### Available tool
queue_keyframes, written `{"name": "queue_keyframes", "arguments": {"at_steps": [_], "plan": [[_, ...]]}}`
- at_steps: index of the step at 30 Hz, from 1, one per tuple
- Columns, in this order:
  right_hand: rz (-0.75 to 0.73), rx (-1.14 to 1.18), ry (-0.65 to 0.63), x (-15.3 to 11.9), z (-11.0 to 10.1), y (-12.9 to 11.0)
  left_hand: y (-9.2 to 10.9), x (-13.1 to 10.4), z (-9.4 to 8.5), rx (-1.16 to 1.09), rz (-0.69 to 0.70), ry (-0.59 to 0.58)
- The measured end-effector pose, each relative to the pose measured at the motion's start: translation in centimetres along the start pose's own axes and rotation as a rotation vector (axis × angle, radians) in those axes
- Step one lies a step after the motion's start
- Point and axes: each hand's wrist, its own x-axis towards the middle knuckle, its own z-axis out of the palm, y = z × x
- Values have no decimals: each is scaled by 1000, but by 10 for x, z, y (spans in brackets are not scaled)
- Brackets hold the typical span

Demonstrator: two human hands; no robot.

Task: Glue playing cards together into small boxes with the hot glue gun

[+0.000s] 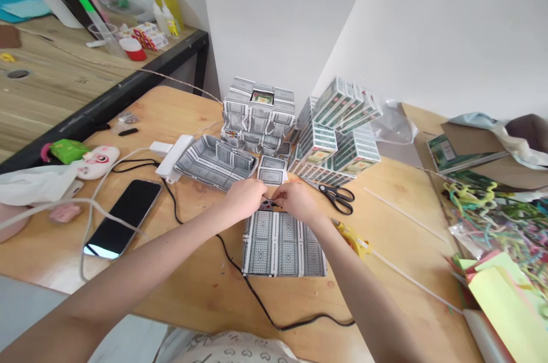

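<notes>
Though cluttered, table (411, 237) near walls (428, 26)

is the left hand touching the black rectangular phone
Apart: the head view shows bare wooden tabletop and a thin black cable between the left hand and the black rectangular phone.

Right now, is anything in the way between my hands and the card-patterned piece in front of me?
Nothing visible: your left hand and right hand are at the far edge of the card-patterned piece. The black cable passes its near left corner, not between them. Exact contact is unclear.
</notes>
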Motion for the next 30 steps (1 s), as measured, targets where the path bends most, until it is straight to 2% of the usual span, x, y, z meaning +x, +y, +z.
{"name": "queue_keyframes", "arguments": {"at_steps": [5, 10, 18, 22, 27, 30], "plan": [[25, -128, -58, 2, -6, -13, 6, 0, -2, 61, 31, -9], [60, -197, -96, 4, -10, -20, 6, 0, 0, 62, 160, 45], [-22, -378, -118, 3, -4, -25, -2, 1, 9, 5, 265, 86], [-19, -386, -83, -1, 4, -24, -4, 2, 13, -6, 268, 110], [-56, -382, -54, -3, 6, -20, -4, 2, 13, 96, 275, 75], [-74, -316, -62, -3, 2, -15, -7, -2, 10, 30, 286, 68]]}}
